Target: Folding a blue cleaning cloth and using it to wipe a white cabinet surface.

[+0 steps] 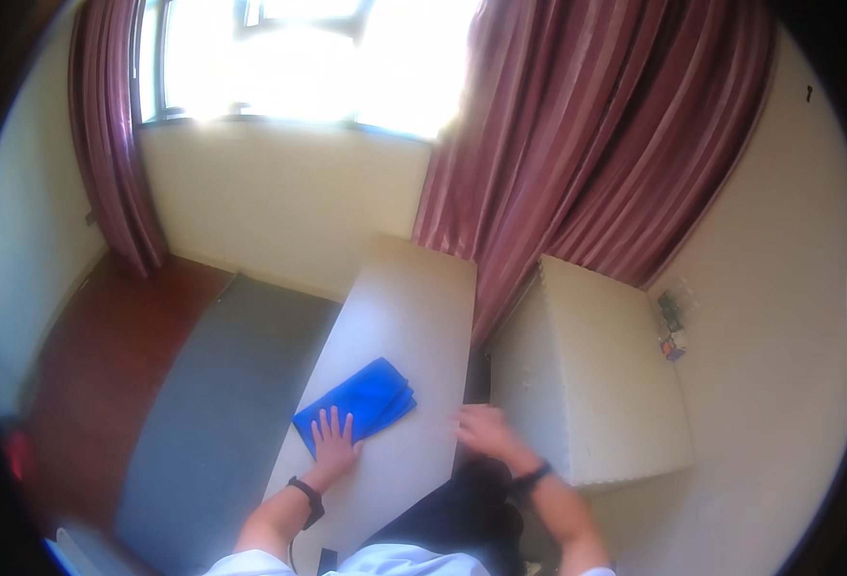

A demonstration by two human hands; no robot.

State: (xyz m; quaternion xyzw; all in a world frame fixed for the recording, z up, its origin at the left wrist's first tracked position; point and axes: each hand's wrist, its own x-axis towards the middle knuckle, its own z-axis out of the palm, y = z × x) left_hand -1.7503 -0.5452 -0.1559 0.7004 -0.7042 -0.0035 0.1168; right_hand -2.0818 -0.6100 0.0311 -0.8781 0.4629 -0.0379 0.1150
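Note:
A blue folded cloth (369, 389) lies slantwise on a long pale tabletop (416, 309), its layers fanned a little at the right end. My left hand (335, 441) rests flat on the cloth's near left part, fingers spread, gripping nothing. Off to the right, my right hand (484, 430) hovers by the table's right edge, apart from the cloth. It is blurred and its fingers look loosely bent; nothing shows in it. Each wrist wears a dark band.
Right of the table stands a pale cabinet (617, 381), with small items (671, 331) at its far corner by the wall. Striped curtains (581, 129) hang beside a bright window (301, 65). A grey mat (214, 403) covers part of the red floor (121, 360) at left.

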